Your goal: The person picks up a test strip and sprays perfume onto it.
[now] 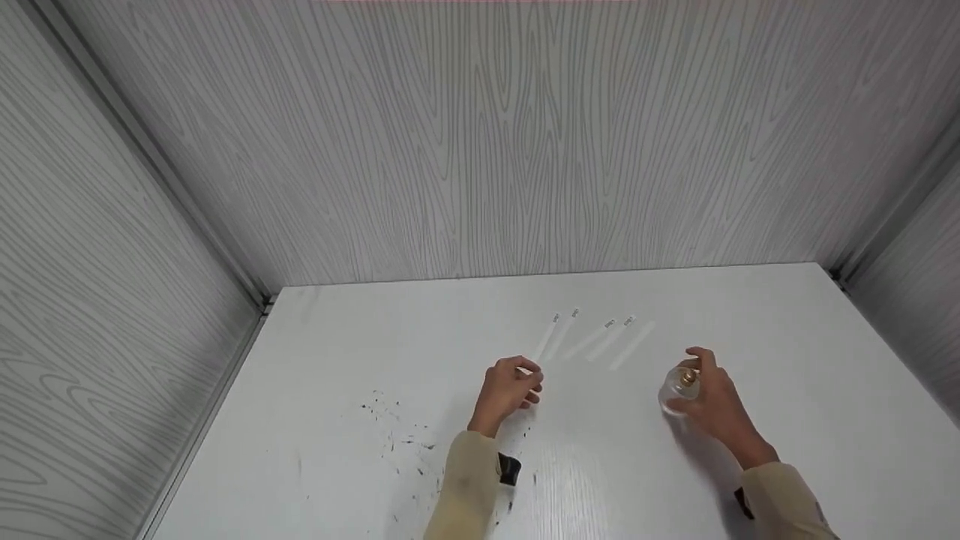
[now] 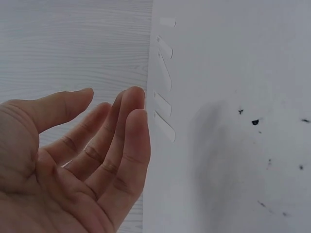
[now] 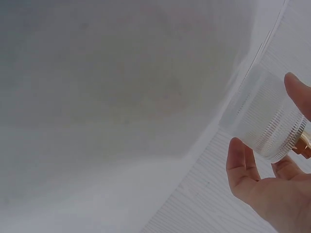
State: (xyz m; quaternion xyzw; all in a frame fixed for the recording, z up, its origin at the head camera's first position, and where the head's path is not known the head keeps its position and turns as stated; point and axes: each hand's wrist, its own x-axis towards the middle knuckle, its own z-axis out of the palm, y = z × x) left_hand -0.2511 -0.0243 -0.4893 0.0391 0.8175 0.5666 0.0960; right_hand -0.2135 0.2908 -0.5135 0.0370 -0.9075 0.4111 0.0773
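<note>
In the head view, my right hand (image 1: 716, 405) is around a clear jar (image 1: 670, 403) with a gold knob (image 1: 688, 377) on its lid, at the right of the table. The right wrist view shows its ribbed clear wall (image 3: 265, 111), with the thumb (image 3: 299, 94) on one side and fingers (image 3: 240, 167) on the other. My left hand (image 1: 508, 391) hovers over the table with nothing in it, its fingers loosely bent and thumb apart in the left wrist view. Just beyond it lie several thin whitish strips (image 1: 600, 343), most with small dark print at the far end.
The white table (image 1: 360, 337) is bounded by grey wood-grain panels (image 1: 480, 150) at the back and both sides. Dark specks and smudges (image 1: 409, 441) are scattered over the table left of my left forearm. Each sleeve has a black piece (image 1: 509, 470) at the wrist.
</note>
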